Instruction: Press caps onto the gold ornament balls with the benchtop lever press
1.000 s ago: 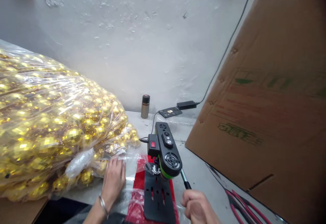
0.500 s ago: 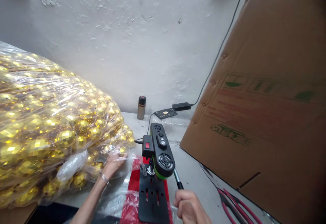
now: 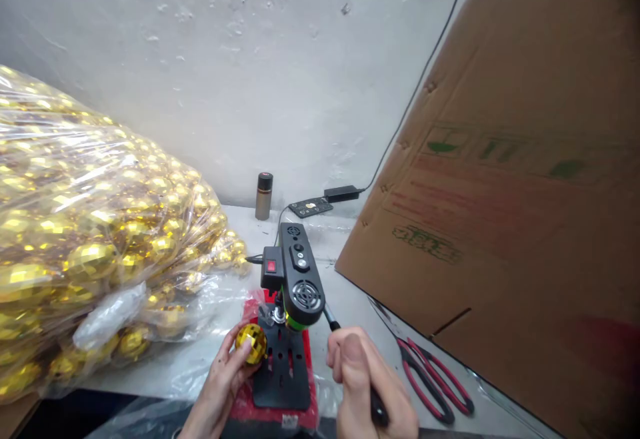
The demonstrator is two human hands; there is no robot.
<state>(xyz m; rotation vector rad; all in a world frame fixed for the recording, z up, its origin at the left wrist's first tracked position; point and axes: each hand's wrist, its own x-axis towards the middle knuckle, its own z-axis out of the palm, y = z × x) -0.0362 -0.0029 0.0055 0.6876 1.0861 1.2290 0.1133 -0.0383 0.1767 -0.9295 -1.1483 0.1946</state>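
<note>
With the machine as the middle of the dial, a clear plastic bag (image 3: 100, 226) full of faceted gold balls bulges from about nine o'clock, and a whitish bunch of plastic (image 3: 110, 316) lies on its near side, between eight and nine. At seven o'clock the left hand (image 3: 223, 379) pinches a single gold ball (image 3: 256, 340), its thumb on the near face and its fingers around the left side. The ball is at the left edge of the black slotted plate (image 3: 280, 389); whether the two touch is unclear. Red plastic (image 3: 243, 410) lies under the plate. At eleven o'clock a grey canister (image 3: 263, 199) with a black cap stands upright by the wall.

A black box with a red switch (image 3: 273, 269) sits against the left side of the black machine (image 3: 306, 272). A dark, patterned flat object (image 3: 311, 206) lies at twelve, and a black adapter (image 3: 342, 194) at one, its cable (image 3: 415, 96) climbing to the right. At five o'clock the right hand (image 3: 375, 386) is curled firmly around the lever (image 3: 329, 314), the black end showing below. Red-and-black handles (image 3: 435, 386) lie at four; a large cardboard box (image 3: 500, 192) leans between two and three.
</note>
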